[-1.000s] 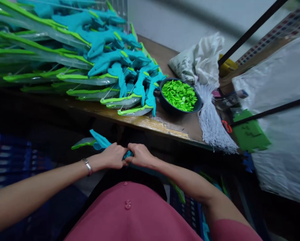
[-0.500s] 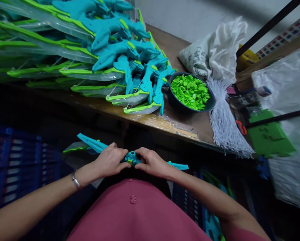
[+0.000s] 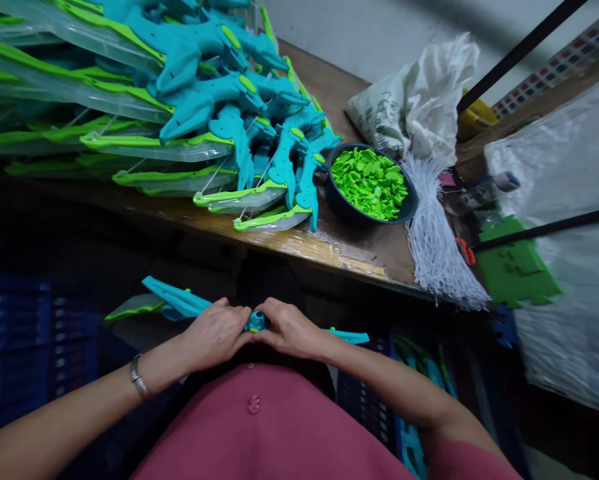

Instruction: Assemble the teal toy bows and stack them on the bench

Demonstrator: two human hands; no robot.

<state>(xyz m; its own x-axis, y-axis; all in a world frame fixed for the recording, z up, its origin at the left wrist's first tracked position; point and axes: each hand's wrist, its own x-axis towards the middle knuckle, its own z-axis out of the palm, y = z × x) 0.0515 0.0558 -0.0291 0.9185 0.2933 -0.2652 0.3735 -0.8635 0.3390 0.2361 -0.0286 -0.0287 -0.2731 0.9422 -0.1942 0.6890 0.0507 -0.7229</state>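
Low in front of my body, both hands are closed around the middle of a teal and green plastic toy bow. My left hand grips it just left of its round teal hub, and my right hand presses in from the other side. The fingertips nearly meet over the hub, covering most of it. One teal limb with a clear, green-edged piece sticks out past the left hand; a shorter teal end shows beyond the right wrist.
Many similar toy bows are piled on the wooden bench. Beside them stand a dark bowl of small green parts, a bundle of white strings, a white sack and orange-handled scissors. Blue crates flank me below.
My hands have drawn closer together over the hub, with the right hand now covering more of it. The whole view has shifted slightly, so the bench things appear further left.
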